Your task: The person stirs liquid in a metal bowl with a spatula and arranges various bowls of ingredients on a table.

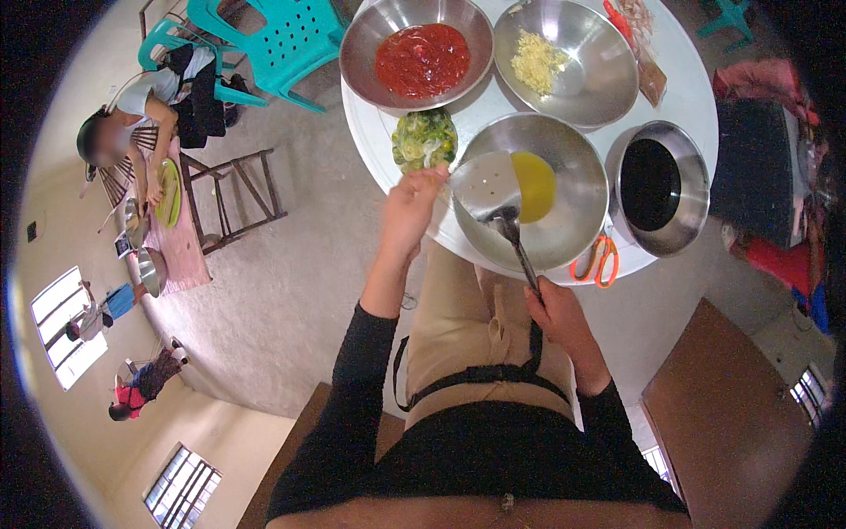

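Observation:
A metal turner point(489, 185) with a dark handle is in my right hand point(558, 311). Its broad, wet blade lies over the left side of a steel bowl point(575, 192) containing yellow oil point(537, 185). My left hand point(411, 208) has its fingers curled at the bowl's left rim, by the blade's edge. Just beyond the fingertips is a clear plastic bag of cut green vegetables point(425, 135); whether the fingers grip it is unclear. Orange-handled scissors point(598, 258) lie at the near table edge, right of the oil bowl.
The round white table point(472, 99) also bears steel bowls of red sauce point(423, 63), minced yellowish pieces point(538, 63) and dark liquid point(651, 185). Plastic packets point(651, 79) lie at the far right. Teal chairs point(291, 46) stand left; a person point(142, 119) works at a pink table point(178, 258).

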### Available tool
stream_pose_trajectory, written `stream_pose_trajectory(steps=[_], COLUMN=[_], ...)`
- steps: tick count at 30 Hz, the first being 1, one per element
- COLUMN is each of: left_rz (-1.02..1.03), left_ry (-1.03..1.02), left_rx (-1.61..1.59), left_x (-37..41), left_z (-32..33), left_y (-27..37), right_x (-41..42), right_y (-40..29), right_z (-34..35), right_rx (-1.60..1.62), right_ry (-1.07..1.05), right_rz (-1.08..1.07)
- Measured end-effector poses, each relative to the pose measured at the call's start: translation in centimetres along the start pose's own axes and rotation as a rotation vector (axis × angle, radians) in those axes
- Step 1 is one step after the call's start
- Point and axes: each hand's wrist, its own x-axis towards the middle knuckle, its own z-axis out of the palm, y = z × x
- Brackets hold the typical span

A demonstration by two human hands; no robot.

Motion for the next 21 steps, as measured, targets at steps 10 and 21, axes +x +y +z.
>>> stream_pose_trajectory(steps=[10,21], left_rz=[-0.199,-0.156], left_ry=[-0.143,0.081], left_rx=[-0.474,-0.383], left_x=[0.2,4.5], left_z=[0.4,-2.1], left_y=[-0.2,-0.7], right_x=[1.9,3.0], right_y=[-2.3,-3.2], right_z=[0.8,1.1], right_rx=[0.015,0.022], right_ry=[0.04,0.059], right_rz=[-0.05,-0.079])
